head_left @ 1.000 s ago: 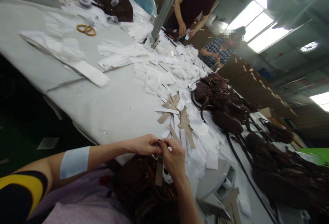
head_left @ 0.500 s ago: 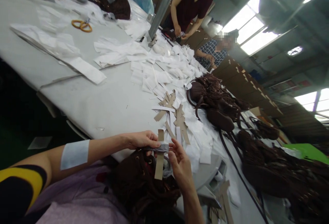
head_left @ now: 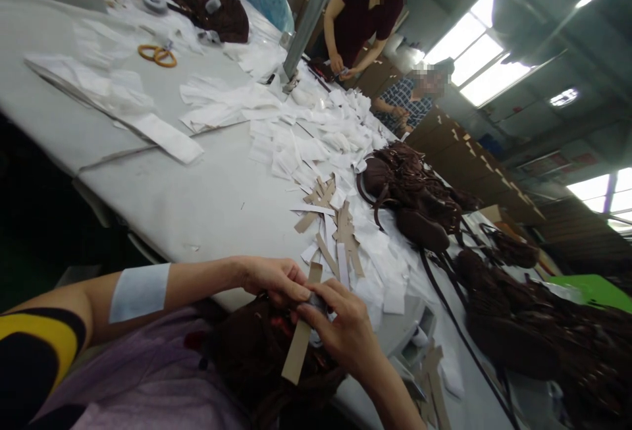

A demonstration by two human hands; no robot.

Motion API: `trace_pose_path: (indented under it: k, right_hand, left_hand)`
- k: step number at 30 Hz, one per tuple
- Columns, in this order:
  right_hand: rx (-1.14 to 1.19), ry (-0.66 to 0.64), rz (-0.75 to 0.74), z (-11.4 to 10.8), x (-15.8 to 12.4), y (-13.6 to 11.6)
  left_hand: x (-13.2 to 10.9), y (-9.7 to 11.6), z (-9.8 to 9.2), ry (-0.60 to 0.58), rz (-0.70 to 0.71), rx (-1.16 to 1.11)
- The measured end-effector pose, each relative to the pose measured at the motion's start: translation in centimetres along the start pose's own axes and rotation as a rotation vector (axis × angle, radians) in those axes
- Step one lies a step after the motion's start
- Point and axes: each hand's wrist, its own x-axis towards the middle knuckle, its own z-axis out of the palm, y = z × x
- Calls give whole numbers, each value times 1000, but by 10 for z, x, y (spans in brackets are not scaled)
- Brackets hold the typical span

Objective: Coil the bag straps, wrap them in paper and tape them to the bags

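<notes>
My left hand [head_left: 269,278] and my right hand [head_left: 340,328] meet at the near edge of the white table [head_left: 197,199], both closed around a tan cardboard strip [head_left: 299,344] with pale wrapping at its middle. The strip tilts down to the left over a dark brown leather bag [head_left: 266,357] in my lap. A white patch [head_left: 141,292] is stuck on my left forearm.
Loose tan strips [head_left: 340,226] and white paper pieces [head_left: 306,140] litter the table. Brown bags [head_left: 419,199] pile at the right. Orange-handled scissors [head_left: 158,54] lie far left. Two other people [head_left: 363,15] work at the far end by a metal pole [head_left: 309,22].
The strip was upright between my spread fingers; now my hands have closed together over its middle and it leans down-left. The view shifted slightly.
</notes>
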Motion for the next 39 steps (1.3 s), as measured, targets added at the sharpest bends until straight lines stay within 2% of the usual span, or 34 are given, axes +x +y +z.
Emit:
trace_pose_path:
  k: [10,13,15,18,22,24,27,34,39]
  right_hand:
    - [29,-82,-52,-8,-3,-6]
    - [88,-36,-38,-4,-1,1]
    - [110,9,-40,-2,0,7]
    - [68,60,-82,-1,-5,19]
    - [-188,144,-191,1,-21,26]
    - [-281,181,-278,7,-28,23]
    - [-269,246,-338,17,-33,16]
    - [-59,399,-138,25,-25,1]
    - [189,405,85,27,-20,-6]
  left_hand:
    - [-5,5,-3,-82,-93,23]
    - [-4,1,-5,-75,-88,-23]
    - [-3,-1,-6,-39,-61,-39]
    - [-5,-3,-9,78,-28,-34]
    - [-9,-2,-14,242,-45,-37]
    - [-8,-3,-15,262,-67,-33]
    - [-4,-2,-9,270,-102,2]
    - [-3,6,17,381,-96,263]
    - [-6,-1,22,346,3,395]
